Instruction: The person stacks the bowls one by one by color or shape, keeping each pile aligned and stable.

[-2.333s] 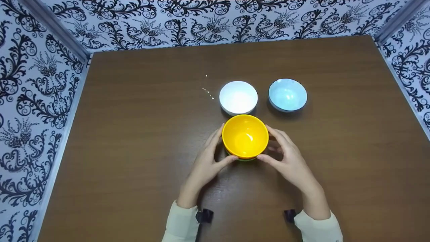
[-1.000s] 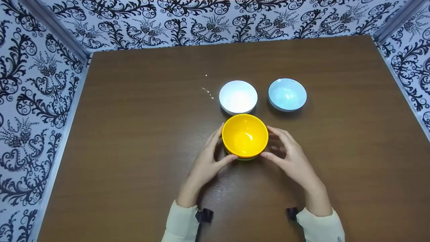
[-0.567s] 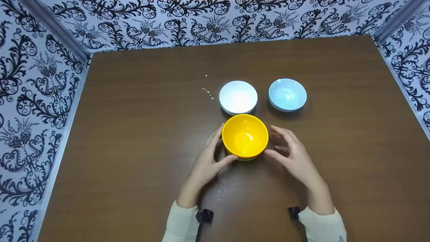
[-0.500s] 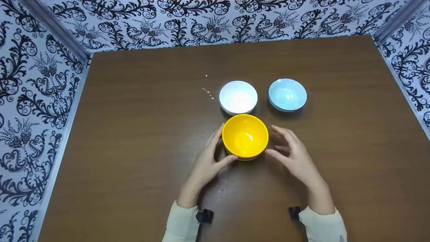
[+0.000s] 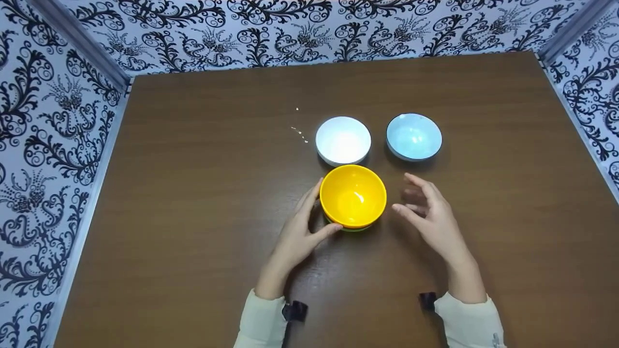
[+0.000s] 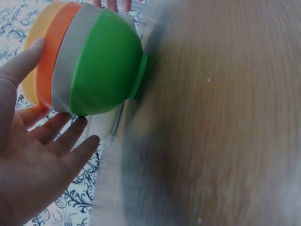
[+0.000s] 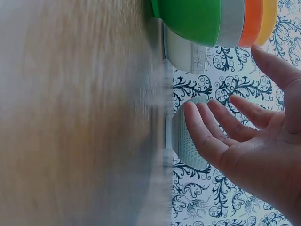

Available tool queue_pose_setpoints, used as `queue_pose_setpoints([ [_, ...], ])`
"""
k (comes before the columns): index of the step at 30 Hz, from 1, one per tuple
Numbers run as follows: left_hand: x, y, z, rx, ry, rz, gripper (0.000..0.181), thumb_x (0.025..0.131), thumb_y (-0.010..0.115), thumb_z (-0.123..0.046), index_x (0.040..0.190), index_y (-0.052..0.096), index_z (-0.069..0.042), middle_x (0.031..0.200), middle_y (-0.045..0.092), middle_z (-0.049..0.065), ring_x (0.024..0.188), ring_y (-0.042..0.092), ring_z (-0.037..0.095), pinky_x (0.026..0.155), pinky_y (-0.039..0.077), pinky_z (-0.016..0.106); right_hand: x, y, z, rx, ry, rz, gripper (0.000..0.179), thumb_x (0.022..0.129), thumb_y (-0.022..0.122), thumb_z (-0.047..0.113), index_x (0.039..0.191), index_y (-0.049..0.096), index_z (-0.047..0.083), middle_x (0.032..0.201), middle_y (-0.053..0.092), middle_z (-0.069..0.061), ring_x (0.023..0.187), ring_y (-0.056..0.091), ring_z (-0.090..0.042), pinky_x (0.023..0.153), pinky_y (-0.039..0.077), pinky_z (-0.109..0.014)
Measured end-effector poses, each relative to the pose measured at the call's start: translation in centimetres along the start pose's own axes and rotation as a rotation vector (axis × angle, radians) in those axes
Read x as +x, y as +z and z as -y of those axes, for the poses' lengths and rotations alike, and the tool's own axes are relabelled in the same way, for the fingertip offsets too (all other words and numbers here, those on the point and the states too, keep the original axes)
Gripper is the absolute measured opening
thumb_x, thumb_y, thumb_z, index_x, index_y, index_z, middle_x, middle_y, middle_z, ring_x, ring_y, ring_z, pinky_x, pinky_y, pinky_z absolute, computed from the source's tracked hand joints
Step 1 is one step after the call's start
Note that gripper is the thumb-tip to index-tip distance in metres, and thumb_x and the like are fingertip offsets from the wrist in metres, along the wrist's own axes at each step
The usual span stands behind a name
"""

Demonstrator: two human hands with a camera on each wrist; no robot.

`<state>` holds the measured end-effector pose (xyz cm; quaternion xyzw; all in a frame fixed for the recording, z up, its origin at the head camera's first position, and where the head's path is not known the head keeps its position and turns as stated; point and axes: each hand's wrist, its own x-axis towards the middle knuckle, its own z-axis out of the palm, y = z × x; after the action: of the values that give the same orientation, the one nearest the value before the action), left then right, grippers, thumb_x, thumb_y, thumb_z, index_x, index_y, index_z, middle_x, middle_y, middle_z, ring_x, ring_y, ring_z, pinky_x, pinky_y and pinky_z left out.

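A stack of nested bowls stands on the table: a yellow bowl [image 5: 353,195] on top, then an orange bowl [image 6: 56,54], a grey bowl [image 6: 70,59] and a green bowl [image 6: 107,63] at the bottom. My left hand [image 5: 300,232] holds the stack's left side, thumb at the front and fingers around the side. To the right of the stack, my right hand [image 5: 435,222] is apart from the bowls, its fingers loosely bent with nothing in them. From the head view the yellow bowl hides most of the lower ones.
A white bowl [image 5: 343,140] stands just behind the stack. Farther right is a light blue bowl [image 5: 414,137]. Several tiny white crumbs [image 5: 300,134] lie left of the white bowl on the brown table [image 5: 193,203]. Patterned panels [image 5: 309,34] border the table's back and sides.
My right hand has let go of the bowl stack and moved away to the right. The left hand and all the bowls have stayed in place.
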<state>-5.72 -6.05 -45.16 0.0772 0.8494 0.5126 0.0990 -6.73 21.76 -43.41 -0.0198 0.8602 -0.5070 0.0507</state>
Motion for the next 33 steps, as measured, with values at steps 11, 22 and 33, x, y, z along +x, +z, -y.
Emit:
queue_pose_setpoints([
  [11, 0.0, 0.0, 0.1, 0.0, 0.013, -0.007, 0.095, 0.084, 0.076, -0.046, 0.16, 0.023, -0.021, 0.165, 0.029, 0.002, 0.149, 0.034, 0.021, 0.122, 0.031, 0.047, 1.2, -1.0, -0.4, 0.002, -0.045, -0.108, 0.065, 0.092, 0.072, 0.017, 0.148, 0.042, 0.004, 0.144, 0.049, -0.016, 0.126, 0.053, -0.031, 0.091, 0.048, -0.005],
  [22, 0.0, 0.1, 0.2, -0.003, 0.025, -0.011, 0.095, 0.085, 0.075, -0.047, 0.16, 0.023, -0.021, 0.165, 0.029, 0.002, 0.148, 0.036, 0.022, 0.122, 0.031, 0.047, 2.7, -2.7, -0.2, -0.044, -0.079, -0.168, 0.063, 0.093, 0.071, 0.017, 0.147, 0.043, 0.002, 0.141, 0.05, -0.017, 0.12, 0.053, -0.018, 0.09, 0.049, -0.005],
  [33, 0.0, 0.1, 0.2, 0.005, 0.028, -0.012, 0.094, 0.084, 0.076, -0.046, 0.16, 0.023, -0.026, 0.164, 0.029, 0.0, 0.148, 0.037, 0.02, 0.122, 0.032, 0.046, 3.8, -3.7, -0.5, -0.084, -0.056, -0.187, 0.065, 0.093, 0.071, 0.019, 0.148, 0.041, 0.002, 0.144, 0.048, -0.017, 0.128, 0.052, -0.032, 0.094, 0.052, -0.011],
])
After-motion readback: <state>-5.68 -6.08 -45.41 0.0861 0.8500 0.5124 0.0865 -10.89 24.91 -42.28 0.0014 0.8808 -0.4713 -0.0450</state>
